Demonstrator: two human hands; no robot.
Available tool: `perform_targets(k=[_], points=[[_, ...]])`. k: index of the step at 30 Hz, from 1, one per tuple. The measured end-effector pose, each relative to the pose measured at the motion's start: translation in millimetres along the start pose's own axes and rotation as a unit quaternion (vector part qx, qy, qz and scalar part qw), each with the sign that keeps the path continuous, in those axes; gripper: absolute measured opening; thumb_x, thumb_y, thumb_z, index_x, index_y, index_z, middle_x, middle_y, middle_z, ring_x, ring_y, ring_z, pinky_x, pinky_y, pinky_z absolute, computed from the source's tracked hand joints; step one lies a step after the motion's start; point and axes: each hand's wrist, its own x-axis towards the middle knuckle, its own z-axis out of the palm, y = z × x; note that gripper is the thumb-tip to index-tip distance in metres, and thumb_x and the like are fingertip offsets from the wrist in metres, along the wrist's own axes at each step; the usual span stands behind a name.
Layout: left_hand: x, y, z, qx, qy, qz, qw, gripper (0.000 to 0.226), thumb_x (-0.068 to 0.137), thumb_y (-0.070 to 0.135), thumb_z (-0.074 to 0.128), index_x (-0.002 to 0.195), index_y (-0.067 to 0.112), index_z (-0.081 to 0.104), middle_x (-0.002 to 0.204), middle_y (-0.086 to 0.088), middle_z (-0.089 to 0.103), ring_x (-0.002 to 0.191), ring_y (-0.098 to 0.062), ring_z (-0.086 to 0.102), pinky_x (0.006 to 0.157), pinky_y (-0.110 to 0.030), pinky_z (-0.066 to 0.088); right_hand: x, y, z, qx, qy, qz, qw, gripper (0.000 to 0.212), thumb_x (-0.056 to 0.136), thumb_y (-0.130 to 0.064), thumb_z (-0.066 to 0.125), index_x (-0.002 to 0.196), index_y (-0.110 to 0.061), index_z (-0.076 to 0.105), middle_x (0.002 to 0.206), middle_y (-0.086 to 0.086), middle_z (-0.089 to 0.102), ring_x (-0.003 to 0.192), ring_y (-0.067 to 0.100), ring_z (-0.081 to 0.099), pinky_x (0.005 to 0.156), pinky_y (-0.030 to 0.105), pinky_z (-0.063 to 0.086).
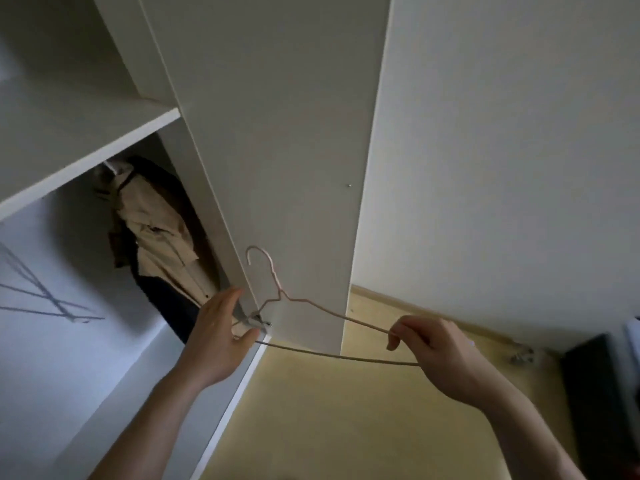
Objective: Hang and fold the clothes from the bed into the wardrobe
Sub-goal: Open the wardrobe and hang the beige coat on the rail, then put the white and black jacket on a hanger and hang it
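Hanger: a thin pink wire hanger (304, 303) was held bare between the two hands, in front of the wardrobe's side panel, its hook pointing up and its long bottom bar running from one hand to the other.
Right hand: the right hand (436, 348) pinched the hanger's right end, fingers curled around the wire where the shoulder and the bottom bar meet.
Left hand: the left hand (218, 337) was at the hanger's left end, fingers straight and reaching toward the wardrobe's edge; whether the thumb gripped the wire could not be told.
Wardrobe: the white wardrobe (277, 150) stood open just beyond the left hand, with a shelf (86, 161) well above it.
Hung clothes: a beige garment (162, 233) with dark cloth beside it hung under the shelf, above and just past the left hand's fingertips.
Floor: yellow flooring (346, 427) lay below and between the forearms.
Wall: a white wall (519, 168) rose above the right hand.
Dark object: something black (599, 393) sat on the floor to the right of the right forearm, too cropped to identify.
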Motion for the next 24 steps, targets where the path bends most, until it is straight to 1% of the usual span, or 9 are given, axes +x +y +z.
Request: perform_targets(k=[3,6,9,11,14,16,19,21,24], points=[[14,29,28,0.045,-0.059,0.027,0.997,0.059,0.095,0.045,0.067,0.148,0.035,0.043,0.155,0.013,0.038,0.14,-0.008,0.034,0.109,-0.029,0.035,-45,44,-29,0.016,0.055,0.03,0.998,0.025,0.104,-0.041,0.05,0.093,-0.035,0.072,0.056,-0.005,0.04,0.049,0.006,0.034,0.052,0.023,0.029],[26,83,67,0.081,-0.116,0.06,0.988,0.041,0.098,0.042,0.062,0.137,0.031,0.057,0.137,0.012,0.054,0.126,-0.008,0.047,0.104,-0.029,0.042,-98,89,-68,0.026,0.116,0.07,0.99,0.028,0.102,-0.044,0.048,0.091,-0.035,0.072,0.057,0.002,0.038,0.05,0.01,0.033,0.055,0.029,0.032],[26,155,114,0.078,-0.157,0.07,0.982,0.014,0.102,0.04,0.057,0.097,0.033,0.069,0.104,0.018,0.071,0.101,-0.009,0.065,0.088,-0.031,0.052,-154,135,-106,0.035,0.169,0.114,0.978,0.028,0.104,-0.04,0.051,0.087,-0.035,0.073,0.056,0.002,0.042,0.048,0.011,0.036,0.05,0.027,0.033],[23,207,151,0.064,-0.165,0.082,0.981,0.028,0.103,0.038,0.056,0.078,0.029,0.066,0.081,0.018,0.073,0.083,-0.004,0.067,0.078,-0.03,0.054,-190,163,-129,0.046,0.215,0.144,0.965,0.029,0.104,-0.034,0.053,0.084,-0.033,0.073,0.052,-0.003,0.039,0.045,0.009,0.034,0.047,0.022,0.027],[11,291,208,0.006,-0.178,0.102,0.979,0.034,0.102,0.033,0.059,0.071,0.023,0.068,0.079,0.013,0.075,0.083,-0.009,0.07,0.084,-0.034,0.055,-240,206,-161,0.056,0.285,0.199,0.936,0.032,0.104,-0.028,0.055,0.077,-0.032,0.072,0.057,0.01,0.049,0.049,0.02,0.042,0.051,0.032,0.035],[-2,342,245,-0.029,-0.186,0.124,0.974,0.032,0.101,0.031,0.062,0.071,0.022,0.071,0.078,0.013,0.076,0.084,-0.01,0.071,0.084,-0.035,0.054,-276,234,-180,0.047,0.318,0.234,0.918,0.032,0.103,-0.025,0.056,0.076,-0.032,0.07,0.064,0.011,0.061,0.052,0.02,0.05,0.054,0.035,0.041],[-27,409,296,-0.045,-0.225,0.16,0.96,0.033,0.099,0.03,0.065,0.069,0.019,0.074,0.074,0.015,0.075,0.081,-0.006,0.069,0.08,-0.03,0.052,-334,272,-200,0.048,0.351,0.278,0.893,0.019,0.099,-0.028,0.063,0.081,-0.033,0.07,0.068,-0.01,0.068,0.055,0.006,0.056,0.053,0.022,0.044],[-41,449,327,-0.046,-0.251,0.181,0.95,0.034,0.099,0.031,0.066,0.069,0.018,0.074,0.073,0.015,0.074,0.079,-0.007,0.069,0.078,-0.029,0.051,-373,295,-209,0.044,0.376,0.309,0.872,0.007,0.093,-0.036,0.069,0.087,-0.039,0.071,0.076,-0.025,0.07,0.069,-0.005,0.063,0.06,0.011,0.046],[-56,507,372,-0.038,-0.288,0.207,0.934,0.032,0.097,0.034,0.067,0.07,0.018,0.074,0.069,0.008,0.073,0.074,-0.014,0.067,0.075,-0.034,0.051,-418,328,-221,0.043,0.398,0.348,0.848,0.002,0.09,-0.043,0.071,0.092,-0.045,0.07,0.085,-0.03,0.071,0.083,-0.006,0.065,0.063,0.012,0.044]])
